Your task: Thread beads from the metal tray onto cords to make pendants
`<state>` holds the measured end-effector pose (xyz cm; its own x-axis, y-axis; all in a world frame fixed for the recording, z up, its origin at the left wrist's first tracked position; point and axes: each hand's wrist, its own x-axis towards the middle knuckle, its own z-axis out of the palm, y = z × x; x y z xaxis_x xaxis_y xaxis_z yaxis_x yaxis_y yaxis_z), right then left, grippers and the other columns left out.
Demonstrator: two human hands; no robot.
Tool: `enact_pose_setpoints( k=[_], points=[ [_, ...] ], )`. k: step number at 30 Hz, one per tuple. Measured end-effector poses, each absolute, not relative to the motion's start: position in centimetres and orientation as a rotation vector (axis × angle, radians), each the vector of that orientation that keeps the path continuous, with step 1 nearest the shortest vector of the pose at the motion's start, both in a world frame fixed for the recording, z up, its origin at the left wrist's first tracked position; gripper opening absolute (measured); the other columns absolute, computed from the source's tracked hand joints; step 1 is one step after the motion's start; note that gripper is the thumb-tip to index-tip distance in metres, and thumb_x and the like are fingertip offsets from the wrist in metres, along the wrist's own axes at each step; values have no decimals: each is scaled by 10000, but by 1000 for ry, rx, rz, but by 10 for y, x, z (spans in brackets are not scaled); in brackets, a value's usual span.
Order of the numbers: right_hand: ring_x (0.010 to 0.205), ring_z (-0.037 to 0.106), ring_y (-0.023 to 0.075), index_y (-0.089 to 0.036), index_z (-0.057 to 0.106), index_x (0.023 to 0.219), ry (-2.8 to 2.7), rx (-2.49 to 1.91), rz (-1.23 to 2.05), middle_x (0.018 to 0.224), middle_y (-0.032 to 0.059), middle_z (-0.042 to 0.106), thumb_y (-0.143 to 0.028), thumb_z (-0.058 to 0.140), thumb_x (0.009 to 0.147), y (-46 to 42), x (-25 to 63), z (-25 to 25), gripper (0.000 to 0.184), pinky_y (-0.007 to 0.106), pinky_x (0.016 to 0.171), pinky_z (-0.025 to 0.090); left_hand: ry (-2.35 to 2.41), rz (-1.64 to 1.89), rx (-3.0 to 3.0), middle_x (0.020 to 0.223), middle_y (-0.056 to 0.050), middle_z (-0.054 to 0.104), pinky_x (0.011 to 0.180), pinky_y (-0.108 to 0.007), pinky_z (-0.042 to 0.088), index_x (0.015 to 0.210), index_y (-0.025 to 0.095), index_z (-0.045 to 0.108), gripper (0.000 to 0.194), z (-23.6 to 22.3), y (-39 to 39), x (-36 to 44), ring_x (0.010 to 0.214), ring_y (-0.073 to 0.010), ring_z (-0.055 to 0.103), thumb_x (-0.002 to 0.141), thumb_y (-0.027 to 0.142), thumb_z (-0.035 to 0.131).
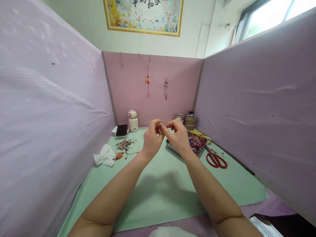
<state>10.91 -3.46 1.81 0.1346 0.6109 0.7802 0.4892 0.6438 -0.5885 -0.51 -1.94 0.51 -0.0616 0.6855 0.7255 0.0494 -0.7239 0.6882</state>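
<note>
Above the middle of the table, my left hand (pixel 152 138) and my right hand (pixel 179 136) meet at the fingertips. Both are closed in a pinch. A bit of red shows inside the curl of my left fingers, but it is too small to name, and my fingers cover the rest. Behind my right hand and wrist stands a metal tray (pixel 172 148), partly hidden, with a tangle of coloured cords and beads (pixel 196 141) in it.
Red-handled scissors (pixel 216 161) lie right of the tray, jars (pixel 190 122) behind it. To the left are beaded strings (pixel 124 144), an orange bead ornament (pixel 119 155), a crumpled tissue (pixel 105 155), a phone (pixel 122 130) and a white bottle (pixel 133 121). Purple partitions enclose the table.
</note>
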Motion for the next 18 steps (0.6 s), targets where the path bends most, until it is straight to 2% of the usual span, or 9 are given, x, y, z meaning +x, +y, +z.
enact_pose_setpoints(
  k=[7,12,18],
  points=[
    [720,506,165,-203,602,734,-1477,-924,413,767,33,585,-383,567,792,-24,113,12,192,289,625,384,794,1844,1733,811,-11,607,704,-257,412,997,224,497,266,6,-17,-5,702,-115,533,755,192,604],
    [741,510,164,-201,598,758,-1503,-934,399,777,30,588,-350,547,804,-22,114,13,164,293,670,384,741,1790,1600,791,-15,606,649,-238,411,981,198,471,287,9,-14,-5,690,-108,545,741,223,626],
    [770,514,177,-209,600,774,-1508,-942,386,790,36,582,-353,547,798,-19,116,12,155,303,671,393,695,1685,1452,794,-14,607,687,-241,423,953,181,472,314,12,-12,-6,733,-108,562,708,235,663]
  ],
)
